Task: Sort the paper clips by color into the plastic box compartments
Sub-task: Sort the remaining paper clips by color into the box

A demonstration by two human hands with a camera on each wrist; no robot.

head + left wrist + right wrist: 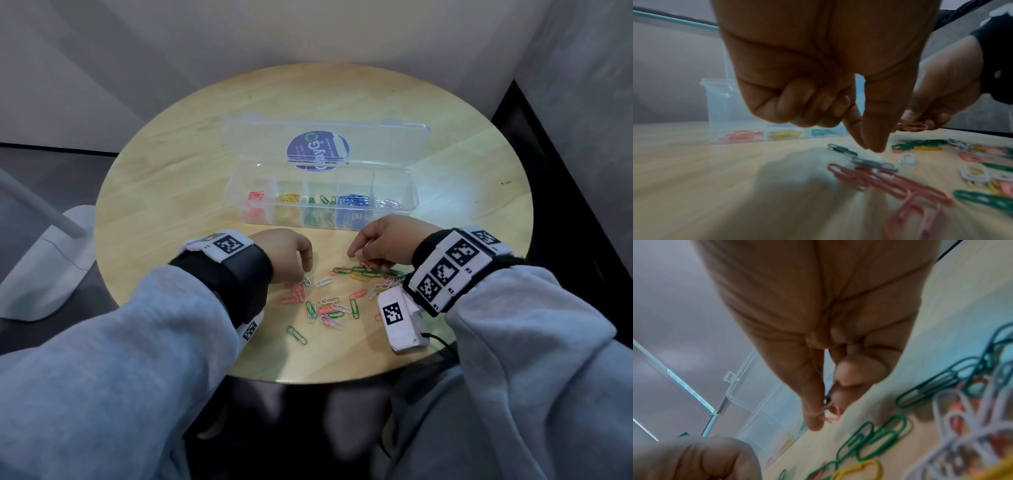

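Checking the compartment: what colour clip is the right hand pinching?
Pink clip, pinched by the right hand; left wrist view.

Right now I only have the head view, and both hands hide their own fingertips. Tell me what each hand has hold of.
Observer: The right wrist view shows the right hand pinching one pink clip between thumb and fingertip, lifted off the table.
Operator: Now report the left.
Observer: In the left wrist view the left hand has its thumb and forefinger pointing down with the tips together and the other fingers curled in. No clip shows between the tips.
Operator: Say what lies under those tips.
Observer: A grey clip lies flat on the table just below them, with a cluster of pink clips right beside it.
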